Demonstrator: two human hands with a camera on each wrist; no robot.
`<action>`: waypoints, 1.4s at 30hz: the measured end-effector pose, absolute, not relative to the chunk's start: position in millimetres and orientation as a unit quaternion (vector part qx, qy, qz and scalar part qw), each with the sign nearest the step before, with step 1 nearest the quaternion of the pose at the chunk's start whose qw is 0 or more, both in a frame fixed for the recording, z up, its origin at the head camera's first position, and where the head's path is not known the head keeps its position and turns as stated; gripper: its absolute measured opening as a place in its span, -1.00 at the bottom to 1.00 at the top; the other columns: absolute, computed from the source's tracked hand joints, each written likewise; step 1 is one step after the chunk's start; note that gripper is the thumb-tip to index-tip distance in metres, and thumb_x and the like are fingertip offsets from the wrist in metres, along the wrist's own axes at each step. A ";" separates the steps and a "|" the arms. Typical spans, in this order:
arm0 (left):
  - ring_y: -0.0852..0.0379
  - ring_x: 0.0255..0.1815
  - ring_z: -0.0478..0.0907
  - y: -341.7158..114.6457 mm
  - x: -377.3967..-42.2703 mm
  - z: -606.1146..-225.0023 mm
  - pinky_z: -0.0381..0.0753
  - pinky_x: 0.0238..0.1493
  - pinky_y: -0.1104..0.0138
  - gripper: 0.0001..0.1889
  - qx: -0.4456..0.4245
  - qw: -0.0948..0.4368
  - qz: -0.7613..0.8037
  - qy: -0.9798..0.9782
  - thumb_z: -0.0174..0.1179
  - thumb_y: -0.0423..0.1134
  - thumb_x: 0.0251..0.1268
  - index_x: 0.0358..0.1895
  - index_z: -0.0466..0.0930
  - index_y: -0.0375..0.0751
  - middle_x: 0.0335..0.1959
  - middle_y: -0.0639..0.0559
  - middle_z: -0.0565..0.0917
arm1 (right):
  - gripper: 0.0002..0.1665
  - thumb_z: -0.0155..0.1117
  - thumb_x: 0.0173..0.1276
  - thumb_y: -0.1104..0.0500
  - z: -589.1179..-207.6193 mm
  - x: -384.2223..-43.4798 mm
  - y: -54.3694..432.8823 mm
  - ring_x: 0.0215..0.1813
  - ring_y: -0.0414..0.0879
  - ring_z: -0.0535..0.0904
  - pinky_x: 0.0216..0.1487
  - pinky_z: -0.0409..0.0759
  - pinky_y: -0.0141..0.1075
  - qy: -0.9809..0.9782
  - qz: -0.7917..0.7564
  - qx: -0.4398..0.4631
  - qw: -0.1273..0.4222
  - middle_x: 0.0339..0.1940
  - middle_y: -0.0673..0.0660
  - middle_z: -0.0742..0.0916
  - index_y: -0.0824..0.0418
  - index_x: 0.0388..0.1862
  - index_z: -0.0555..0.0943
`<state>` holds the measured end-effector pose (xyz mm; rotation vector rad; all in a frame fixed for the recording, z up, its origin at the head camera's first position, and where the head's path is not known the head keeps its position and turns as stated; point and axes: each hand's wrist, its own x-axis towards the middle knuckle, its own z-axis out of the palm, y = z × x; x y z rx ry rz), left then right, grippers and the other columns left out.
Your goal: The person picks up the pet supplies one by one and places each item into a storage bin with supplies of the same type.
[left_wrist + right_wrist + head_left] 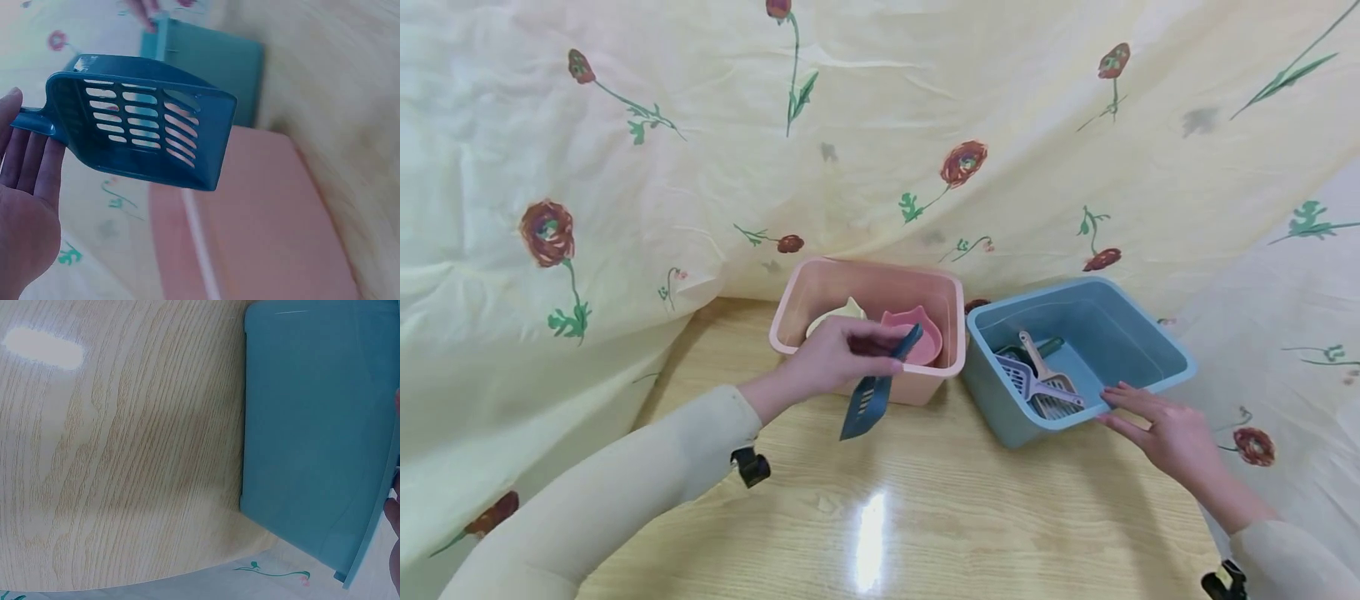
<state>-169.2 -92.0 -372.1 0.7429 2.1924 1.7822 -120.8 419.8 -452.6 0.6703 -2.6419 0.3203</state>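
My left hand (838,350) grips the handle of a dark blue slotted litter scoop (867,407), its blade angled down in front of the pink bin (868,275). In the left wrist view the scoop (144,125) shows its rows of slots, with fingers behind the handle. Inside the pink bin lie a cream cat-eared bowl (848,310) and a pink cat-eared bowl (928,342). My right hand (1176,433) holds the near right rim of the blue bin (1000,408), fingers over the edge and thumb outside. A lilac scoop (1048,390) and a beige scoop (1036,354) lie in it.
Both bins stand side by side on a wood-grain table (925,500), close to a flowered cloth (865,125) that hangs behind and at the sides. A dark green handle (1051,346) shows among the scoops. Light glares on the table's near part.
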 end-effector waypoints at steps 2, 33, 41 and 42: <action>0.12 0.01 0.79 -82.2 -176.3 -365.1 0.78 0.03 0.31 -0.54 0.243 0.116 0.628 0.730 0.54 -0.31 0.30 0.26 0.76 -0.17 0.06 0.00 0.84 | -0.48 0.70 0.12 0.06 -452.7 -120.0 420.7 -0.05 0.36 0.80 -0.51 0.69 -0.07 -0.944 0.113 0.238 0.197 0.03 0.33 0.83 0.29 0.02 0.83; 0.29 -0.08 0.73 102.3 -256.5 -335.7 0.76 -0.03 0.41 -0.63 0.150 0.097 0.708 0.683 0.50 -0.22 0.37 0.21 0.80 -0.05 -0.04 0.14 0.84 | -0.48 0.70 0.11 0.07 -451.1 -119.9 427.3 -0.06 0.34 0.80 -0.54 0.65 -0.19 -0.941 0.114 0.249 0.197 0.02 0.34 0.84 0.28 0.03 0.83; 0.34 -0.08 0.75 143.8 -254.0 -354.1 0.74 0.05 0.45 -0.64 0.123 0.053 0.720 0.681 0.50 -0.22 0.36 0.20 0.81 -0.04 -0.03 0.15 0.84 | -0.47 0.70 0.10 0.04 -452.2 -120.4 425.2 -0.08 0.34 0.81 -0.61 0.53 -0.34 -0.942 0.122 0.244 0.195 0.03 0.34 0.83 0.27 0.02 0.84; 0.33 -0.08 0.76 146.2 -254.7 -358.1 0.75 0.05 0.45 -0.65 0.117 0.049 0.724 0.678 0.51 -0.22 0.36 0.19 0.81 -0.05 -0.03 0.14 0.84 | -0.47 0.70 0.10 0.04 -451.8 -120.7 424.9 -0.07 0.34 0.81 -0.59 0.57 -0.32 -0.942 0.122 0.243 0.195 0.03 0.34 0.83 0.27 0.02 0.84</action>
